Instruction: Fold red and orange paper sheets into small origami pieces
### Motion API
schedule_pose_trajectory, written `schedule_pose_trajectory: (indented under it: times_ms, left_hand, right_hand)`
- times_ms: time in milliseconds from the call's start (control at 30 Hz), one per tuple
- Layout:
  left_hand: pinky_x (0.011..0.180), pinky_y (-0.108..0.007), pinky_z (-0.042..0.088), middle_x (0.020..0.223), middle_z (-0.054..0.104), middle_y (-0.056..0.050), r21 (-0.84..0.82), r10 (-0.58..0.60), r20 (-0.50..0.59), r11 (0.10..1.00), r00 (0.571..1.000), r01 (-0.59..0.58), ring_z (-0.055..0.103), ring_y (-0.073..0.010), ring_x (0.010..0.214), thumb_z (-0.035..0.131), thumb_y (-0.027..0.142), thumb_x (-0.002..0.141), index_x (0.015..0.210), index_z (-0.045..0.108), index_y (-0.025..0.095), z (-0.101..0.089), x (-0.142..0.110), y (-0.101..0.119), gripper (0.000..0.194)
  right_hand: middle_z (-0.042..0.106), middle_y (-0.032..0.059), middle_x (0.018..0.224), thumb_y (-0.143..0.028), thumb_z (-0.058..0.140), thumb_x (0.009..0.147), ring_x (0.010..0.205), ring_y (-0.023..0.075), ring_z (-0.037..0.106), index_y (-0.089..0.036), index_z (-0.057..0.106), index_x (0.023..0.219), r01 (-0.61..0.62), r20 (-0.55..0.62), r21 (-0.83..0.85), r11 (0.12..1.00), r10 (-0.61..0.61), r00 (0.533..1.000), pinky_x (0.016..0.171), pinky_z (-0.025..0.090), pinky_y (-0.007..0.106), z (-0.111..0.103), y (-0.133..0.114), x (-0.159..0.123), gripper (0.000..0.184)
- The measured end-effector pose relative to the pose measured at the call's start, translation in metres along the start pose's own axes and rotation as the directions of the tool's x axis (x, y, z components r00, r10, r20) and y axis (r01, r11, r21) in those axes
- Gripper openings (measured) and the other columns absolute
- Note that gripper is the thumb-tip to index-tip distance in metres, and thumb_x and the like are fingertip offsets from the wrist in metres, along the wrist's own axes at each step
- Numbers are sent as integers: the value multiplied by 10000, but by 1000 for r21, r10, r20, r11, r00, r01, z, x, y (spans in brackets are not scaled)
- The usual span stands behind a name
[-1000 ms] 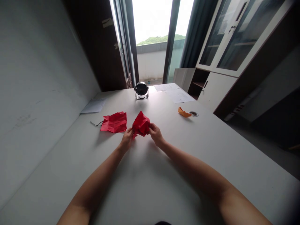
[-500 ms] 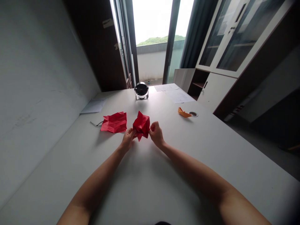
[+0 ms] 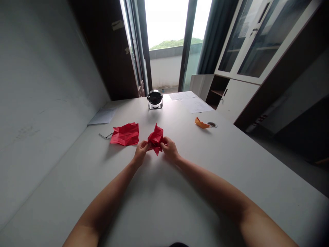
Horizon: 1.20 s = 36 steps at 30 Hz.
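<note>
A: Where is the red fold?
B: Mid-table, between the two hands, at the far end of their reach.

A: Which way does it point?
B: One sharp tip goes to the far side, another to the near side, so its long axis runs near to far. The near tip sits slightly right of the far one.

A: And the grip?
B: The left hand has thumb and fingers pinched together on its left edge. The right hand pinches the right edge the same way.

A: How much room around it?
B: On the left, the red sheet lies just beside the left hand, with a dark cord poking out from its left side. On the right, a stretch of table reaches to the orange boat, which is near a ring in the tabletop. Beyond the fold, the disc stands near the far edge. The forearms cross the wide near part.

A: Materials?
B: The fold is paper, angular and many-sided, with a dark hollow towards the near side. The sheet is creased into facets. The tabletop is smooth, white and faintly shiny; the disc has a black face in a bright metal frame.
</note>
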State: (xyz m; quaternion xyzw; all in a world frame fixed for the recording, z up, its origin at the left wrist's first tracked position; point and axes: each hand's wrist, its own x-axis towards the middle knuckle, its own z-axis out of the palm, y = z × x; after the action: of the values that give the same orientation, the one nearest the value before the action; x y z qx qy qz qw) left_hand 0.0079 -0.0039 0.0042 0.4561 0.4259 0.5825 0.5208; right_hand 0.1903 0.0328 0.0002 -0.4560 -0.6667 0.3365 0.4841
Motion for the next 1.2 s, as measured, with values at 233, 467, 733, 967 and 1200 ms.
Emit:
schedule_pose_trajectory:
  times_ms: [233, 467, 733, 967, 1200]
  left_hand:
    - [856, -363, 541, 850, 683, -41, -23, 8, 8, 1000, 1000, -7, 671, -169, 788, 768, 459, 778, 864, 622, 154, 0, 0, 2, 349]
    - [662, -249, 477, 811, 598, 8, 279, 184, -191, 952, 964, -126, 572, -130, 707, 748, 381, 793, 879, 521, 203, -3, -3, 6, 302]
    - [862, -360, 476, 1110, 551, -88, 697, 563, -82, 622, 823, -356, 543, -229, 1024, 602, 170, 866, 810, 538, 213, -1, -10, 20, 96]
    - [805, -360, 531, 1117, 546, -94, 779, 547, -50, 545, 836, -310, 557, -236, 1048, 591, 231, 897, 942, 617, 209, -3, -7, 15, 57]
    - [680, -290, 534, 1044, 561, -73, 744, 475, -105, 620, 874, -248, 604, -183, 880, 594, 298, 916, 925, 663, 211, -14, 1, 0, 111]
  right_hand:
    - [619, -19, 659, -284, 522, 784, 584, 131, 477, -201, 592, 744, 6, 68, -45, 999, -3, 998, 563, 363, 241, 1, 3, -1, 115]
    - [639, -6, 709, -285, 548, 778, 645, 153, 538, -193, 629, 789, 30, 98, 101, 994, -40, 994, 600, 428, 257, 4, -2, -5, 123]
    - [639, 7, 733, -269, 501, 784, 681, 163, 585, -184, 629, 875, -14, 109, 266, 964, -16, 994, 638, 477, 282, 8, 1, -3, 178]
    - [626, 3, 741, -269, 521, 830, 688, 157, 568, -188, 622, 871, 54, 75, 290, 955, -79, 994, 649, 465, 278, 7, 1, -4, 136]
    - [618, 0, 738, -278, 536, 860, 668, 157, 540, -197, 623, 887, 124, 87, 240, 963, -148, 985, 616, 433, 269, 4, -4, -8, 121]
